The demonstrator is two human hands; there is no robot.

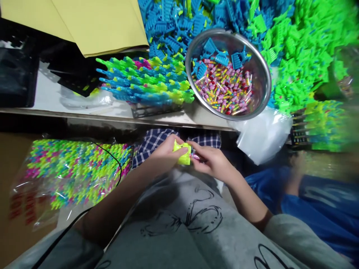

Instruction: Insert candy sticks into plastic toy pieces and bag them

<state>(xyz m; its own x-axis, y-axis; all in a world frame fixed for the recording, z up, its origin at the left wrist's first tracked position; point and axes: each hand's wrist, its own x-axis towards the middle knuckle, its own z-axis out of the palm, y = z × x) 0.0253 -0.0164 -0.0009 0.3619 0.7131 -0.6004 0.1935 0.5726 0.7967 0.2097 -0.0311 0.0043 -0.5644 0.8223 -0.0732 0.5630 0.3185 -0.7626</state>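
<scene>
Above my lap, my left hand (167, 152) is closed around a bright yellow plastic piece (185, 158), with the thumb lying across it. My right hand (213, 160) pinches a small pink-printed tube (195, 157) by its side. One end of the tube meets the right side of the yellow piece; whether it sits inside cannot be made out. On the bench ahead, a steel bowl (267, 80) holds many similar small tubes (224, 89) and several blue plastic pieces (221, 58).
Blue pieces (174, 22) and green pieces (305, 48) are heaped behind the bowl. Left of it stand rows of coloured pieces (148, 80). A filled clear bag (78, 172) lies at lower left, a plastic bag (263, 134) overhangs the bench edge, and another person's blue-clothed leg (316, 205) is at right.
</scene>
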